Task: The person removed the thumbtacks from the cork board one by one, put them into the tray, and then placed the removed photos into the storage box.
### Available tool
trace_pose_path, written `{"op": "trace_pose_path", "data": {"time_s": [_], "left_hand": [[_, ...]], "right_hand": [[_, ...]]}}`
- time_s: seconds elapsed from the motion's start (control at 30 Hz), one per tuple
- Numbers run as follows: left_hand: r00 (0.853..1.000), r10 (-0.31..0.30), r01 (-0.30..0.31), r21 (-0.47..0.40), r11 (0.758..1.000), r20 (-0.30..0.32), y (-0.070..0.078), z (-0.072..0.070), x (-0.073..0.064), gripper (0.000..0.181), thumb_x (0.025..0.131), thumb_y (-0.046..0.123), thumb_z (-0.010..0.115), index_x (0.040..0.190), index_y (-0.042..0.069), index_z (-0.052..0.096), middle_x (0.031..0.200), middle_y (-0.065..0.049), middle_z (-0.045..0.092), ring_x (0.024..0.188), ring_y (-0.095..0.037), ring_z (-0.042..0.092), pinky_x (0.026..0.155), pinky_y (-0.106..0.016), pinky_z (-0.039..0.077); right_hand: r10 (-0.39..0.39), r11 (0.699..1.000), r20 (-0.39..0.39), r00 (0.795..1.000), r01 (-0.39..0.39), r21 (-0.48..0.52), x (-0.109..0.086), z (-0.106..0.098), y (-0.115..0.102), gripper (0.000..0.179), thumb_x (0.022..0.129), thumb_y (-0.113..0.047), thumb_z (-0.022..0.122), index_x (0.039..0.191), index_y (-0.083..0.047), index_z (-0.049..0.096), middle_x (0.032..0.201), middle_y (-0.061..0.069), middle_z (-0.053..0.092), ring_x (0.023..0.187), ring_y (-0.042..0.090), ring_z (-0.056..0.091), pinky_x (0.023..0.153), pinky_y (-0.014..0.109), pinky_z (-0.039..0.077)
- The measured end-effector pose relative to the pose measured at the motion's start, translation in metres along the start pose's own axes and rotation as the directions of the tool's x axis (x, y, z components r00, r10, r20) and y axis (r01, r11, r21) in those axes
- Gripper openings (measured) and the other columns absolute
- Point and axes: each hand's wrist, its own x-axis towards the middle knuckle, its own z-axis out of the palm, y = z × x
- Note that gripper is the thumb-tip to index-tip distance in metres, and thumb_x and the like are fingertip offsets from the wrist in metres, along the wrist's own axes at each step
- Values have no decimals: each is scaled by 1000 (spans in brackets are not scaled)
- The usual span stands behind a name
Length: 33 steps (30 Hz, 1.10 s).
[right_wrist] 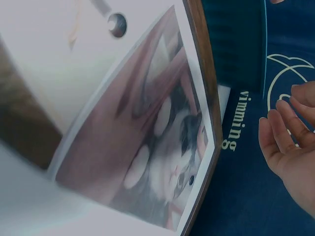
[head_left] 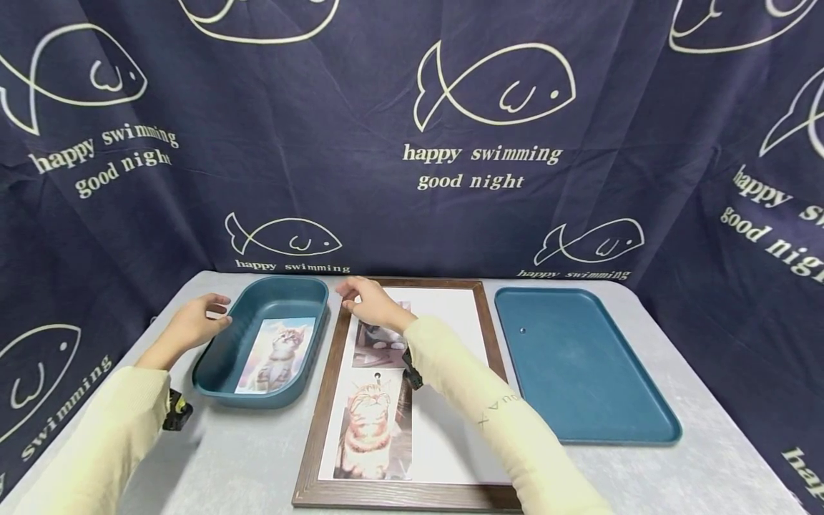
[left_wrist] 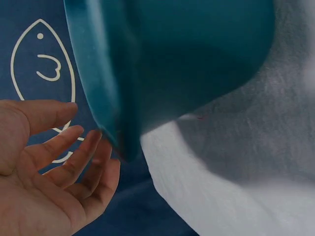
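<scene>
My left hand [head_left: 195, 322] is held at the left rim of a deep teal bin [head_left: 222, 357], its fingers loosely bent and gripping nothing. In the left wrist view, the fingertips [left_wrist: 93, 142] lie at or very near the rim; contact is hard to tell. Inside the bin is a kitten picture [head_left: 277, 357]. My right hand [head_left: 373, 304] hovers over the upper left corner of a brown-framed white board [head_left: 325, 415], fingers relaxed and holding nothing. Below it, partly covered by hand and sleeve, is a black-and-white cat picture [right_wrist: 147, 147]. An orange cat picture [head_left: 365, 443] lies beneath that one.
A shallow teal tray [head_left: 579, 365] lies right of the board, with a small shiny round piece [head_left: 523, 330] near its left side. A dark round piece [head_left: 378, 375] sits between the two board pictures. Navy fish-print cloth [head_left: 360, 143] hangs behind the grey table [head_left: 251, 458].
</scene>
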Motion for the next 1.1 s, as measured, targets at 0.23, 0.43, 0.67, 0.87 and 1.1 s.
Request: {"op": "trace_pose_path", "data": {"time_s": [0.23,0.43,0.67,0.87,1.1], "left_hand": [[999,38,-37,20,999,-36,17,-2,2,36,82,9,58,111,-12,51,101,-33,60,87,-45,61,75,-50,48],[993,95,-92,38,995,-75,33,1,4,32,84,9,56,110,-9,53,99,-29,63,84,-42,62,76,-51,47],[987,139,-135,59,989,-77,50,7,7,30,85,10,57,110,-6,55,99,-25,64,79,-33,61,74,-49,44],[985,166,-164,55,985,-46,65,13,8,31,86,11,57,113,-5,55,103,-24,63,83,-34,62,74,-49,46],[972,234,-233,30,972,-19,79,20,10,31,86,9,59,113,-5,55,106,-25,62,85,-34,63,76,-47,49]], "right_hand": [[21,1000,14,1000,-20,-24,-6,-8,12,26,83,5,54,108,6,56,109,19,60,97,28,59,89,38,46],[62,997,4,998,-62,-47,-12,-15,23,27,82,4,53,109,5,56,109,17,60,97,29,59,90,41,45],[87,994,-7,996,-87,-73,-16,-20,37,27,81,6,53,108,4,57,108,17,60,96,28,59,88,38,46],[99,988,0,995,-98,-117,-20,-23,47,28,80,5,53,108,4,57,106,15,60,95,26,59,85,34,47],[102,981,-3,995,-101,-167,-23,-27,60,24,81,3,54,105,4,58,101,15,62,89,23,60,81,32,48]]}}
